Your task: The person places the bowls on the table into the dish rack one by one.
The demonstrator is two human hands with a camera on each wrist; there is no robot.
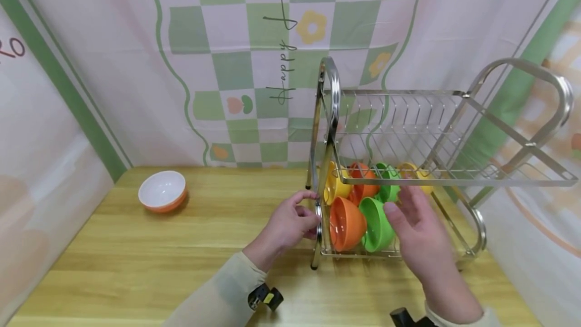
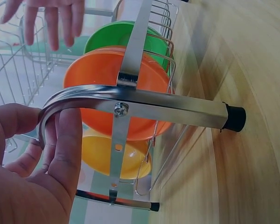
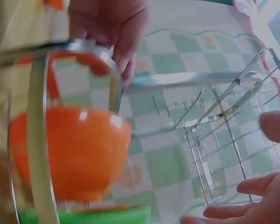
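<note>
My left hand [image 1: 292,221] grips the curved metal bar at the left end of a two-tier dish rack [image 1: 333,95]; the left wrist view shows thumb and fingers around it. My right hand [image 1: 424,236] is held with fingers extended in front of the lower tier, and nothing is in it. On that tier stand an orange bowl [image 1: 347,223] and a green bowl [image 1: 378,225], tilted on their sides in the front row. Behind them are a yellow bowl [image 1: 337,184], another orange bowl [image 1: 363,185], another green bowl [image 1: 387,181] and a second yellow one, partly hidden.
A bowl with a white inside and orange outside [image 1: 162,192] sits upright at the left of the wooden table [image 1: 218,206]. Wire slots of the rack's upper tier [image 1: 399,125] overhang the bowls. A patterned curtain [image 1: 254,74] hangs behind the table.
</note>
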